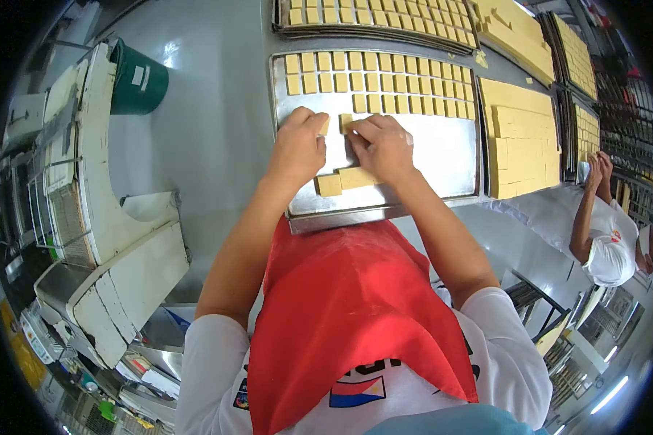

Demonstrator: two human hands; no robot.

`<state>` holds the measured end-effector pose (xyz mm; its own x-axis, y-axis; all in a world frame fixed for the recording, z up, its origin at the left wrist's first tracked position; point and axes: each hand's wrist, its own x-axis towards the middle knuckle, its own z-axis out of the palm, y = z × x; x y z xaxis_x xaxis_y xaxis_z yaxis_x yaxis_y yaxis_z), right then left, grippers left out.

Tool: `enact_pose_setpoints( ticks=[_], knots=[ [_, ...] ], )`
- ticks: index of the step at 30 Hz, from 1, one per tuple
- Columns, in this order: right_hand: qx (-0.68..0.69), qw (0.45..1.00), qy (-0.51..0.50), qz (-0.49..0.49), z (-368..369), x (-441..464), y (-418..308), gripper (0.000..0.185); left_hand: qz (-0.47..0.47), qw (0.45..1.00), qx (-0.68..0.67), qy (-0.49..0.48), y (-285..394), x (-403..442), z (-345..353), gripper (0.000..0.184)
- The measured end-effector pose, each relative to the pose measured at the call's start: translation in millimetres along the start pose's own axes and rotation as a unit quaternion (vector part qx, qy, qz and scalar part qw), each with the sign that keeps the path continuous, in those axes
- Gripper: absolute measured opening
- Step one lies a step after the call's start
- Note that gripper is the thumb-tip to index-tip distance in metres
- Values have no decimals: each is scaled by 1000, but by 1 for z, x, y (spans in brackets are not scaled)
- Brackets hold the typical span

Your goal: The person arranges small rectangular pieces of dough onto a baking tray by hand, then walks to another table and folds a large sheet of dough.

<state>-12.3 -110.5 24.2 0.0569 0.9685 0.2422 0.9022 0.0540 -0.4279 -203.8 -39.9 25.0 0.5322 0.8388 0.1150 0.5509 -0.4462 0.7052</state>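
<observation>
A metal tray lies in front of me, with rows of small yellow dough-like blocks along its far part. My left hand is closed on one such piece, whose edge shows beside the fingers. Between the fingertips of my right hand is another small yellow block, low over the tray or resting on it; I cannot tell which. Near the tray's front edge lie a larger yellow block and a longer yellow strip, partly behind my right wrist.
Another tray of blocks stands beyond mine. To the right is a slab of yellow sheets cut into pieces, with more stacked trays behind. A co-worker stands at the right. A green bin is on the left.
</observation>
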Motion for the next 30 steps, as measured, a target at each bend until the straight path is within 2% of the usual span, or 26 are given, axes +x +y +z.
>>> enact_pose_setpoints(
  ticks=[2,8,30],
  knots=[
    [-5,1000,15,8,5,7,4,12,32,999,9,32,-3,6,5,37],
    [-16,997,66,38,17,16,4,9,26,996,8,81,-5,20,16,29],
    [-20,995,90,48,22,14,6,11,32,994,23,105,-8,22,23,27]
  ],
)
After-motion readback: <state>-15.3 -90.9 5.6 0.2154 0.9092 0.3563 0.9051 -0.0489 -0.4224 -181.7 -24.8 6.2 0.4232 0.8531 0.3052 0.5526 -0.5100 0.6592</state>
